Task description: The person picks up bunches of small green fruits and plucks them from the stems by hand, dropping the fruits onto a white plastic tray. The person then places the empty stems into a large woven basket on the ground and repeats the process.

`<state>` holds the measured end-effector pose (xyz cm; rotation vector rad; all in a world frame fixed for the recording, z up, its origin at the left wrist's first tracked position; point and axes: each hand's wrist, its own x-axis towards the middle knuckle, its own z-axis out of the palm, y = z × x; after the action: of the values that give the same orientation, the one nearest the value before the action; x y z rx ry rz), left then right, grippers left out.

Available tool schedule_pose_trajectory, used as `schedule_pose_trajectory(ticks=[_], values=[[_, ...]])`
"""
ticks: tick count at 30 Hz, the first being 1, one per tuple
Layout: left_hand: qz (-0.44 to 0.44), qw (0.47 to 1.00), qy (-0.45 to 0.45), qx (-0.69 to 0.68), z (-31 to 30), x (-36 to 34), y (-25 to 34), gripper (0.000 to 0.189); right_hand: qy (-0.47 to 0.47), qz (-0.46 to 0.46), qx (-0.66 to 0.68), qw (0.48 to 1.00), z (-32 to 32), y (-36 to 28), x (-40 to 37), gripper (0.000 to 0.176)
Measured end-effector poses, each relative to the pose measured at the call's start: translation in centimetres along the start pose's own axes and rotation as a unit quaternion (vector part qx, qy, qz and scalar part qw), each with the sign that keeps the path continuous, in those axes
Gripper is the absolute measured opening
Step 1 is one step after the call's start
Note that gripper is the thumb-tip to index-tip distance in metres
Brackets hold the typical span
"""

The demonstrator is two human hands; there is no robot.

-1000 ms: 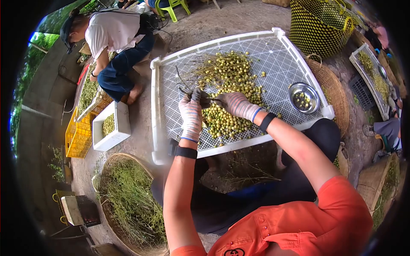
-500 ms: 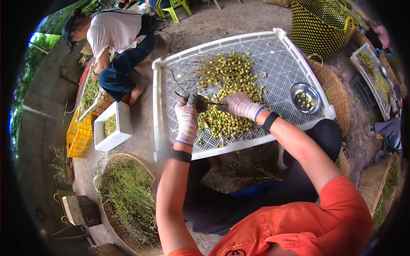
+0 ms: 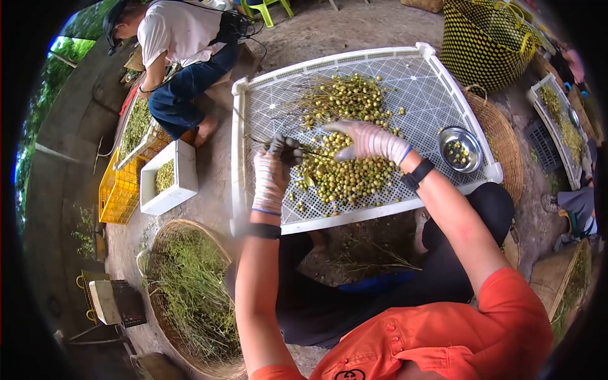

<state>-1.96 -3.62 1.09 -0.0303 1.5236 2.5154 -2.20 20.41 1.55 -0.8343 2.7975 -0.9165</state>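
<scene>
1. A yellow crate (image 3: 114,196) stands at the far left. A white box (image 3: 183,171) just beside it holds green fruit. Below them, a dark box (image 3: 123,304) carries a red label too small to read.
2. A woven basket (image 3: 180,225) full of green stems lies at lower left, near the person's left arm.
3. A co-worker (image 3: 177,31) in a white shirt crouches at upper left.
4. The left hand (image 3: 273,168), in a striped glove, is fisted round a thin twig (image 3: 311,152) over the left part of a white mesh tray (image 3: 424,95).
5. The fruits (image 3: 345,177), small and yellow-green, are heaped in the tray's middle, under and between both hands.
6. A black emblem on the orange shirt (image 3: 443,335) is cut off at the bottom edge and unreadable.
7. The right hand (image 3: 370,140), also gloved, hovers over the heap with fingers stretched and thumb spread, near the left hand but apart from it.
8. A steel bowl (image 3: 443,136) with a few fruits sits in the tray's right corner. A round basket (image 3: 506,145) lies beside the tray, and a yellow-and-black basket (image 3: 484,38) stands above it.
</scene>
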Motion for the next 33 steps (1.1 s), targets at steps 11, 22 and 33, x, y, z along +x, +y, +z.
schedule_pose_trajectory(ticks=[11, 22, 33], values=[[0.153, 0.944, -0.045, 0.290, 3.3, -1.6, -1.3, 0.014, 0.028, -0.024, -0.030, 0.999, 6.1, -0.6, 2.1, 0.014], [0.053, 0.993, 0.105, -0.019, 2.6, -0.4, -2.0, 0.018, 0.112, -0.015, -0.041, 0.993, 6.2, 0.0, -0.9, 0.017], [0.067, 0.990, 0.123, 0.024, -1.3, 1.3, -2.0, 0.023, 0.069, -0.014, -0.046, 0.996, 6.7, 3.4, -1.7, 0.014]])
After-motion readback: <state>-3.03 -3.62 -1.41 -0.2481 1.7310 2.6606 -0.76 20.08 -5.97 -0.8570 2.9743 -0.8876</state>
